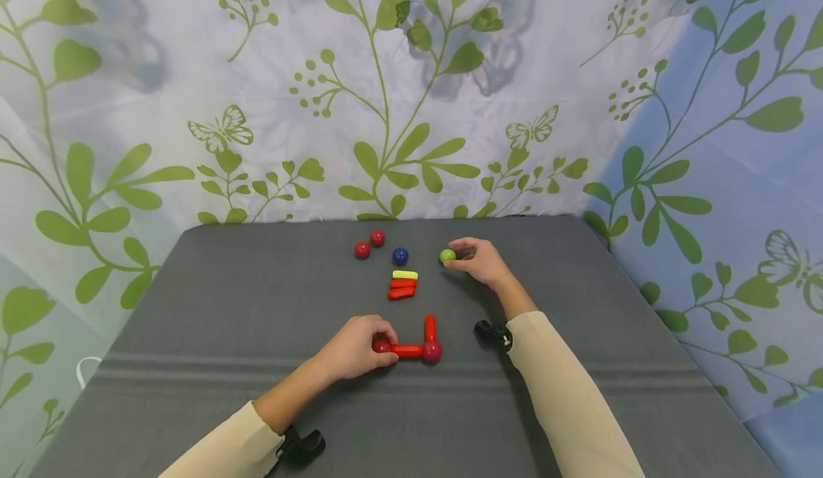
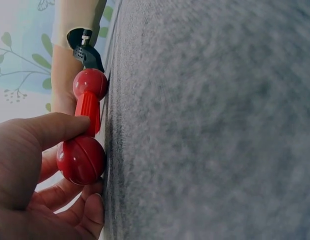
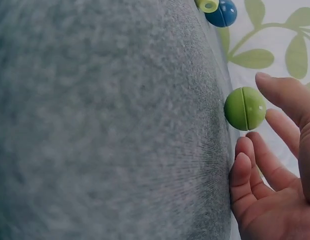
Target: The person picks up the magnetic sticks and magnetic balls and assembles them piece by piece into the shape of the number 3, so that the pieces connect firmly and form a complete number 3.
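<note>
My left hand (image 1: 360,346) grips the left end of a red joined piece. That piece has a red ball (image 2: 82,160) under my fingers, a red rod (image 1: 408,351) beside it, then a second red ball (image 1: 432,351) with another red rod (image 1: 430,327) pointing away from me. In the left wrist view the thumb lies across the rod close to the ball. My right hand (image 1: 482,261) is around a green ball (image 3: 245,108) on the table, thumb on one side and fingers spread on the other. A gap shows between thumb and ball in the right wrist view.
Beyond the joined piece lie a yellow-green rod (image 1: 405,275) and two red rods (image 1: 401,293) side by side. Farther back sit a blue ball (image 1: 400,256) and two loose red balls (image 1: 363,250). A leaf-patterned cloth (image 1: 270,106) hangs behind the grey table (image 1: 225,299).
</note>
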A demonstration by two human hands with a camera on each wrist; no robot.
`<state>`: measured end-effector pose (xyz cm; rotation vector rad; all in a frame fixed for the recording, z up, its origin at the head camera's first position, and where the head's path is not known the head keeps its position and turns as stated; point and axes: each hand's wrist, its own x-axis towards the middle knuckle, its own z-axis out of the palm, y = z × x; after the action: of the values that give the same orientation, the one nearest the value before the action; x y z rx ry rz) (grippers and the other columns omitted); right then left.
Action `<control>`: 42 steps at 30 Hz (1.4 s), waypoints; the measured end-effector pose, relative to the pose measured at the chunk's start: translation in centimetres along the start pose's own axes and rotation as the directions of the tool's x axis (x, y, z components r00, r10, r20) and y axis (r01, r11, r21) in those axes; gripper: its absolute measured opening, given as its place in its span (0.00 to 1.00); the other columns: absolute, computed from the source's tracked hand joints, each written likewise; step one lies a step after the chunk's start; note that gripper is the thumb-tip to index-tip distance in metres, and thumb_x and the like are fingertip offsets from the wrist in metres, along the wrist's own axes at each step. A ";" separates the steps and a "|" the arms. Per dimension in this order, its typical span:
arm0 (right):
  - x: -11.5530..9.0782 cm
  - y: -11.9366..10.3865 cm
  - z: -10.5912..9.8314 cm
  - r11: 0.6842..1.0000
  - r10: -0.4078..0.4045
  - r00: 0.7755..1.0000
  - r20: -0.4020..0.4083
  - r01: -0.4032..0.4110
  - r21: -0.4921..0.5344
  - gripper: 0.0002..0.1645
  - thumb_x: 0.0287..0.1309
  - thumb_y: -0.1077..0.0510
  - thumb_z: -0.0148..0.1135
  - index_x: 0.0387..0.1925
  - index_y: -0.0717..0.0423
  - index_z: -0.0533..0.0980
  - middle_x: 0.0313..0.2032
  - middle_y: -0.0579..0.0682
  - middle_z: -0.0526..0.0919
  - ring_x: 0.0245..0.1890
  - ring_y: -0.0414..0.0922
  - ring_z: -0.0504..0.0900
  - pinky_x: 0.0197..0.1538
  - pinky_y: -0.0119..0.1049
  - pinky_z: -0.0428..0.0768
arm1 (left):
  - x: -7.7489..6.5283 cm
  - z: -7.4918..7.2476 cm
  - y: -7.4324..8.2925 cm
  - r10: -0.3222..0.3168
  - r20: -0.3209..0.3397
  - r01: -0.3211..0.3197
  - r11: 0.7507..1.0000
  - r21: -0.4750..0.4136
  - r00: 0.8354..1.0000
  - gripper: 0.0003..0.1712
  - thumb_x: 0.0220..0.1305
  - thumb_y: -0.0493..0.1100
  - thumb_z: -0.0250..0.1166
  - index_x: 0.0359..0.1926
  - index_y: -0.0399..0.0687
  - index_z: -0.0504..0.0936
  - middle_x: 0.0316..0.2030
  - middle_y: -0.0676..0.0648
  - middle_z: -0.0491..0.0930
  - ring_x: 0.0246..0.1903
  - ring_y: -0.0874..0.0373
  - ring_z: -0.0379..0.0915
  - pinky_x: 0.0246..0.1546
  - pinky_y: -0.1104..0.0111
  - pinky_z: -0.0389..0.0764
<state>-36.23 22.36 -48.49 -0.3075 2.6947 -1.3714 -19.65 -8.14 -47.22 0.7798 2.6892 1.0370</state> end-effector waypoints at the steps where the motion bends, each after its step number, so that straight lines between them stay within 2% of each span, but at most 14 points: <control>1: -0.1 0.0 0.0 1.000 -0.001 1.000 0.003 0.001 -0.001 0.31 0.58 0.51 0.76 0.62 0.52 0.78 0.60 0.57 0.80 0.55 0.57 0.80 0.53 0.49 0.80 | 0.0 0.0 0.0 0.001 0.001 -0.001 1.000 0.003 1.000 0.07 0.59 0.41 0.76 0.36 0.54 0.86 0.32 0.57 0.78 0.33 0.62 0.71 0.34 0.70 0.74; 22: 0.0 -0.2 0.3 0.999 0.026 0.999 -0.030 -0.027 -0.035 0.26 0.58 0.53 0.75 0.58 0.53 0.82 0.56 0.57 0.83 0.55 0.55 0.82 0.51 0.46 0.80 | 0.2 -0.3 0.2 -0.004 0.012 0.004 1.000 0.018 1.000 0.06 0.59 0.42 0.76 0.35 0.54 0.86 0.31 0.57 0.78 0.32 0.62 0.71 0.33 0.71 0.73; 34: -0.2 -0.4 0.3 0.998 0.034 0.999 -0.017 -0.035 -0.055 0.26 0.57 0.52 0.76 0.58 0.53 0.82 0.54 0.56 0.85 0.50 0.51 0.82 0.45 0.37 0.78 | 0.2 -0.3 0.0 -0.013 0.019 0.013 1.000 0.001 1.000 0.06 0.59 0.41 0.76 0.36 0.54 0.86 0.32 0.56 0.79 0.33 0.61 0.71 0.33 0.70 0.74; 42: -0.9 -0.4 0.0 0.994 0.022 1.000 0.010 -0.020 -0.108 0.26 0.57 0.51 0.76 0.57 0.52 0.83 0.53 0.54 0.86 0.48 0.50 0.81 0.43 0.36 0.77 | 0.2 -0.3 -0.1 -0.009 0.017 0.009 1.000 -0.007 1.000 0.06 0.59 0.41 0.76 0.36 0.54 0.86 0.32 0.56 0.79 0.33 0.61 0.72 0.33 0.70 0.74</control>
<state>-35.34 22.33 -48.23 -0.2940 2.7599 -1.2176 -19.92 -8.28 -47.03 0.7714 2.6710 1.0318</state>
